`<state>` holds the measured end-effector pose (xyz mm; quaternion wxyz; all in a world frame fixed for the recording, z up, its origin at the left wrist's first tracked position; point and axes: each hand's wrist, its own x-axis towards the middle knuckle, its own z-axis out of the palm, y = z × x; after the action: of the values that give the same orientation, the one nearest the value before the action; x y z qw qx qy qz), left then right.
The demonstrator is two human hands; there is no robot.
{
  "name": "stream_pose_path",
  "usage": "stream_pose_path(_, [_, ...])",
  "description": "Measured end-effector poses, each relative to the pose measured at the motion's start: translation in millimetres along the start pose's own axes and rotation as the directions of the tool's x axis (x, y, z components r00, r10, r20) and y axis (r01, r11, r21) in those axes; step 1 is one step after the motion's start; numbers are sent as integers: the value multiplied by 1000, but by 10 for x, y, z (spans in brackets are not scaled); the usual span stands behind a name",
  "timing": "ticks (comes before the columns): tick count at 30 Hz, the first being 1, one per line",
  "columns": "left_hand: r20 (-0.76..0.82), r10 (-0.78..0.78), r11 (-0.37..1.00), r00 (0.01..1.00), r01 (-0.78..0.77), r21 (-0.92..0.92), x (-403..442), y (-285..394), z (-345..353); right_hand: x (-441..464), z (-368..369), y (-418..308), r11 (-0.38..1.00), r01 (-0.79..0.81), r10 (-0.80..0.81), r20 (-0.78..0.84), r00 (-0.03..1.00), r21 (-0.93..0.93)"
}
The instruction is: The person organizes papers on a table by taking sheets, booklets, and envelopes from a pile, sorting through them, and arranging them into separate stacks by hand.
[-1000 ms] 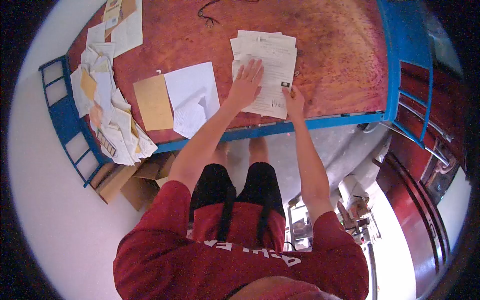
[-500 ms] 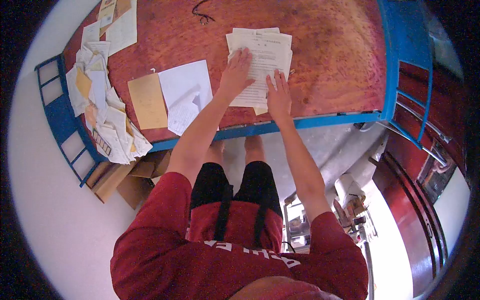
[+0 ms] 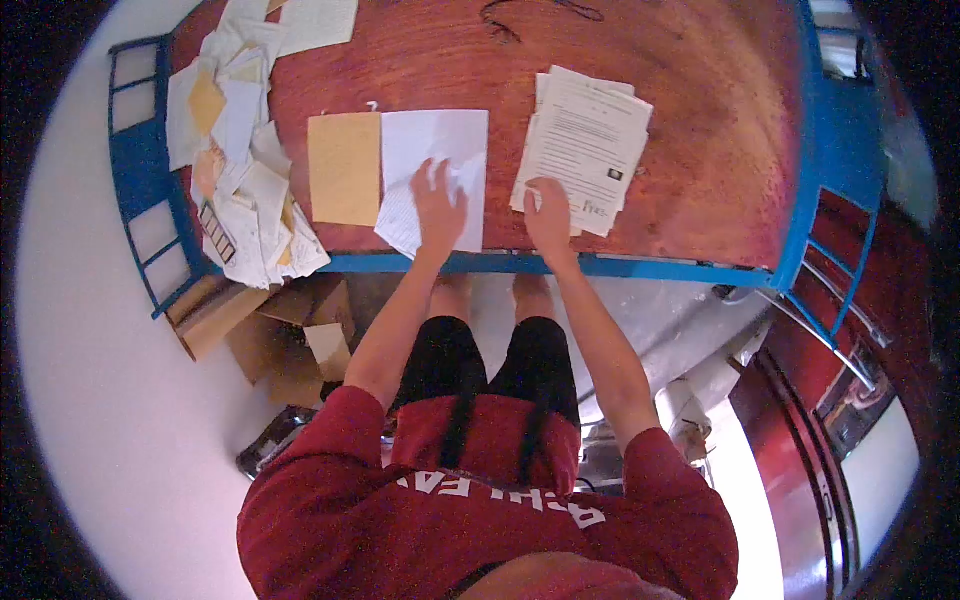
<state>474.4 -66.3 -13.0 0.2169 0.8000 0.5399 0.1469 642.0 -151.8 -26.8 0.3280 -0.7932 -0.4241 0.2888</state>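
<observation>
My left hand (image 3: 440, 205) is over the white sheets (image 3: 455, 140) left of centre, its fingers apart and holding nothing. A tan envelope (image 3: 345, 168) lies against the left side of those sheets. Further right, a stack of printed papers (image 3: 585, 140) lies slightly fanned, the top page bearing a small dark picture and lines of text. My right hand (image 3: 548, 215) is at the stack's lower left corner, fingers curled; whether they pinch a page is not clear.
A long heap of loose papers and envelopes (image 3: 235, 150) runs along the left end of the red board (image 3: 720, 130). A dark cord (image 3: 500, 28) lies at the back. Blue metal rails (image 3: 640, 267) edge the board, with cardboard boxes (image 3: 290, 350) below left.
My left hand has left the printed stack and moved to the white sheets. My right hand has shifted to the stack's lower left corner. The stack now lies tilted, and the whole view has shifted.
</observation>
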Motion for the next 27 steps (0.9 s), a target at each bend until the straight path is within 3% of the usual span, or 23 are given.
stream_pose_path(1, [-47, -49, 993, 998, 54, 109, -61, -197, -68, -41, 143, -32, 984, -70, 54, 100, 993, 161])
stream_pose_path(4, [-141, -163, 959, 976, 190, 208, -277, -586, -235, -160, 550, -119, 979, -125, 90, 210, 974, 160])
stream_pose_path(6, [34, -375, 892, 927, 350, 285, -347, -763, -294, -230, 755, -191, 963, -176, 123, 250, 961, 204])
stream_pose_path(8, [43, -347, 901, 937, 320, 293, -381, -869, -312, -276, 870, -254, 903, -318, 220, 324, 920, 288])
stream_pose_path(11, [90, -337, 914, 937, 302, 271, -378, -959, -298, -256, 948, -445, 909, -360, 255, 400, 880, 212])
stream_pose_path(12, [123, -361, 913, 925, 323, 249, -361, -960, -309, -252, 984, -487, 910, -358, 255, 399, 881, 210])
stream_pose_path(14, [154, -401, 911, 903, 377, 167, -325, -952, -319, -242, 1047, -562, 973, -197, 164, 236, 958, 123])
stream_pose_path(16, [190, -437, 899, 879, 428, 90, -309, -942, -337, -224, 1093, -536, 970, -204, 176, 195, 965, 133])
stream_pose_path(18, [83, -246, 969, 966, 244, 34, -339, -912, -358, -200, 1101, -484, 983, -139, 129, 80, 988, 123])
stream_pose_path(19, [87, -242, 970, 967, 240, 32, -338, -901, -361, -189, 1064, -436, 982, -142, 133, 75, 988, 122])
stream_pose_path(21, [100, -183, 976, 978, 193, -101, -325, -860, -356, -126, 911, -370, 959, -193, 169, 129, 977, 210])
stream_pose_path(25, [148, -35, 988, 988, 56, -141, -223, -453, -451, -21, 467, -390, 940, -294, 262, 187, 947, 173])
stream_pose_path(27, [248, 124, 971, 961, -65, -232, -163, -225, -475, 17, 367, -344, 804, -330, 277, 181, 944, 495])
